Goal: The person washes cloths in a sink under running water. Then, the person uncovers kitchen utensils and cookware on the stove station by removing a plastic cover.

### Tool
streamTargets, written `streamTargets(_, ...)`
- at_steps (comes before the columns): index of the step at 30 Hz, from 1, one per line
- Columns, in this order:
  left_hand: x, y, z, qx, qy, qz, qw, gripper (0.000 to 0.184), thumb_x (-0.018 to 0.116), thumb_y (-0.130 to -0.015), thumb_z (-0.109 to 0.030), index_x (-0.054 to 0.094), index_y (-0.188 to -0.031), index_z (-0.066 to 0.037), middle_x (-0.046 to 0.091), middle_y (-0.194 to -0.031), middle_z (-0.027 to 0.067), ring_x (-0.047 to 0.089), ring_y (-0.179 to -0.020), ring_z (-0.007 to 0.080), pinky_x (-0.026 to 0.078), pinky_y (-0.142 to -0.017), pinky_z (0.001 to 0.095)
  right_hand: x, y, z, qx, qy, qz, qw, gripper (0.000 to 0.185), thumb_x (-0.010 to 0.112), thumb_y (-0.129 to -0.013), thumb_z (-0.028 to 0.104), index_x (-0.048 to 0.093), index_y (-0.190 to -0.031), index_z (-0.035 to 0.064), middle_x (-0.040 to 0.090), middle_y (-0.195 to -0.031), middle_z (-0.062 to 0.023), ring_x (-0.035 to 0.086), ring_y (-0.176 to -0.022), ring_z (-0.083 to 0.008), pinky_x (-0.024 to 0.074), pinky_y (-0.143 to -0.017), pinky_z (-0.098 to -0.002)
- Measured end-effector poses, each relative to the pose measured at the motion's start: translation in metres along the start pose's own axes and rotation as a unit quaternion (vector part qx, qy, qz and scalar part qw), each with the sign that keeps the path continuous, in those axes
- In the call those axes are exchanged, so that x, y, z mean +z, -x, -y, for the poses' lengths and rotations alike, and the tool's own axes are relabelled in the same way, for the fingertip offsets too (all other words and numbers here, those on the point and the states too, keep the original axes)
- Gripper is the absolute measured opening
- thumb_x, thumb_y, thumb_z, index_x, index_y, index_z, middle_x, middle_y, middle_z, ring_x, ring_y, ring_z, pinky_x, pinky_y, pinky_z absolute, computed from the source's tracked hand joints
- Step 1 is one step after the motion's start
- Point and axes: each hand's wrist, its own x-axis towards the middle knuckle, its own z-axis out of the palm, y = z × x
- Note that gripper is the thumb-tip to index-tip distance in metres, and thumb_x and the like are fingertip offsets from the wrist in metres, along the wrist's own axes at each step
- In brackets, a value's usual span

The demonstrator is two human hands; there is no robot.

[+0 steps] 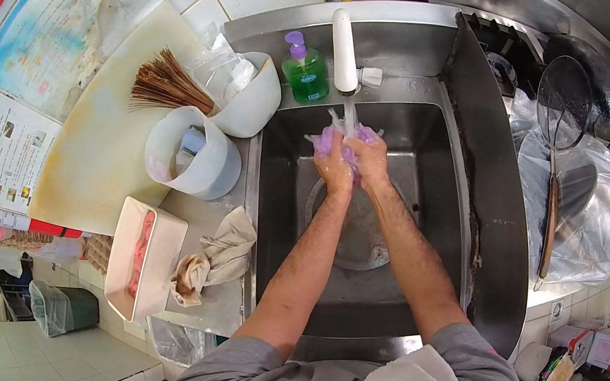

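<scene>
Under the running white faucet (345, 51), both my hands hold a wet purple mesh scrubber (365, 133) above the dark steel sink (413, 316). My left hand (334, 165) wraps round its left side, and my right hand (372, 161) presses on it from the right. Water falls onto the scrubber between the hands. A round, pale shape, perhaps a lid or plate (358, 261), lies on the sink bottom below my wrists, partly hidden by my forearms.
Left of the sink are a green soap bottle (306, 76), two white tubs (225, 168) (261, 105), a twig brush (169, 82), crumpled cloths (230, 247) and a pink box (171, 232). At right, a strainer (564, 97) rests near a plastic-covered pan (605, 203).
</scene>
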Motion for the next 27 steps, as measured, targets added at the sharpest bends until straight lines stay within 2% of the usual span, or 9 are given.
streamTargets(3, -0.006, -0.009, 0.024, -0.189, 0.281, 0.071, 0.938, 0.026, 0.055, -0.087, -0.031, 0.056, -0.1, -0.008, 0.06, -0.092, 0.0039, 0.06, -0.086, 0.0186, 0.049, -0.074, 0.0313, -0.005, -0.005, -0.009, -0.153, 0.371, -0.068, 0.913, 0.019, 0.066, -0.068, 0.01, 0.061, -0.083, 0.0, 0.057, -0.078, -0.0084, 0.056, -0.069, -0.0187, 0.0459, -0.064, -0.031)
streamTargets(6, -0.02, -0.014, 0.039, -0.327, 0.321, 0.202, 0.865, 0.032, 0.048, -0.089, -0.039, 0.056, -0.104, -0.012, 0.06, -0.098, 0.0025, 0.058, -0.094, 0.0193, 0.048, -0.08, 0.0349, -0.003, 0.013, 0.005, -0.249, 0.485, -0.036, 0.838, 0.021, 0.066, -0.065, 0.012, 0.061, -0.082, -0.0003, 0.055, -0.077, -0.0107, 0.055, -0.07, -0.0207, 0.0452, -0.064, -0.0338)
streamTargets(10, -0.02, 0.0, 0.012, -0.322, 0.261, 0.197, 0.889, 0.042, 0.046, -0.088, -0.049, 0.053, -0.111, -0.014, 0.059, -0.106, 0.001, 0.056, -0.101, 0.0206, 0.045, -0.086, 0.0378, -0.024, -0.007, 0.0, -0.208, 0.442, 0.039, 0.872, 0.026, 0.068, -0.068, 0.024, 0.062, -0.084, 0.005, 0.058, -0.089, -0.0127, 0.058, -0.079, -0.0258, 0.047, -0.068, -0.0351)
streamTargets(13, -0.026, 0.013, -0.02, -0.357, 0.314, 0.284, 0.833, 0.049, 0.051, -0.085, -0.053, 0.05, -0.119, -0.016, 0.057, -0.111, 0.001, 0.056, -0.103, 0.0208, 0.044, -0.088, 0.0368, -0.027, -0.007, 0.007, 0.004, 0.161, -0.032, 0.986, 0.025, 0.064, -0.077, 0.027, 0.064, -0.092, 0.0076, 0.057, -0.095, -0.0128, 0.058, -0.085, -0.0243, 0.0465, -0.075, -0.0337)
streamTargets(17, -0.014, 0.002, -0.002, -0.297, 0.251, 0.26, 0.884, 0.052, 0.069, -0.079, -0.034, 0.05, -0.12, -0.009, 0.057, -0.114, 0.005, 0.056, -0.102, 0.0188, 0.045, -0.086, 0.0347, -0.03, 0.003, -0.009, -0.106, 0.286, -0.037, 0.952, 0.033, 0.06, -0.085, 0.031, 0.06, -0.113, 0.0142, 0.055, -0.111, -0.011, 0.053, -0.099, -0.022, 0.0443, -0.082, -0.0321)
streamTargets(19, -0.01, -0.007, -0.011, -0.189, 0.127, 0.176, 0.958, 0.051, 0.071, -0.076, -0.016, 0.049, -0.121, -0.006, 0.058, -0.111, 0.009, 0.058, -0.096, 0.0166, 0.047, -0.082, 0.0344, -0.023, 0.018, -0.001, 0.012, 0.005, -0.072, 0.997, 0.037, 0.053, -0.089, 0.03, 0.052, -0.123, 0.0158, 0.053, -0.114, -0.0079, 0.052, -0.101, -0.0206, 0.0444, -0.083, -0.0312)
streamTargets(22, -0.004, 0.005, -0.042, -0.023, -0.032, 0.146, 0.989, 0.045, 0.072, -0.072, -0.013, 0.055, -0.113, -0.004, 0.059, -0.107, 0.0119, 0.059, -0.092, 0.019, 0.048, -0.08, 0.0326, -0.012, 0.034, 0.03, 0.172, -0.068, -0.164, 0.969, 0.035, 0.044, -0.093, 0.026, 0.048, -0.125, 0.0106, 0.055, -0.109, -0.0072, 0.053, -0.099, -0.0183, 0.045, -0.082, -0.0303)
streamTargets(25, -0.008, 0.013, -0.047, 0.098, -0.174, 0.164, 0.966, 0.052, 0.076, -0.069, -0.024, 0.057, -0.112, -0.002, 0.059, -0.106, 0.0125, 0.058, -0.092, 0.0229, 0.046, -0.082, 0.0313, -0.028, 0.007, 0.001, 0.096, -0.134, -0.039, 0.986, 0.03, 0.041, -0.092, 0.021, 0.053, -0.115, 0.0058, 0.058, -0.105, -0.0072, 0.056, -0.093, -0.0154, 0.0458, -0.077, -0.0283)
streamTargets(27, -0.012, 0.003, -0.045, 0.323, -0.301, 0.251, 0.861, 0.06, 0.077, -0.069, -0.029, 0.053, -0.117, -0.002, 0.059, -0.105, 0.0125, 0.058, -0.092, 0.0231, 0.046, -0.082, 0.0322, -0.037, -0.001, -0.002, 0.093, -0.13, -0.012, 0.987, 0.026, 0.041, -0.091, 0.017, 0.055, -0.109, 0.0045, 0.06, -0.1, -0.0069, 0.057, -0.087, -0.0146, 0.0458, -0.076, -0.0274)
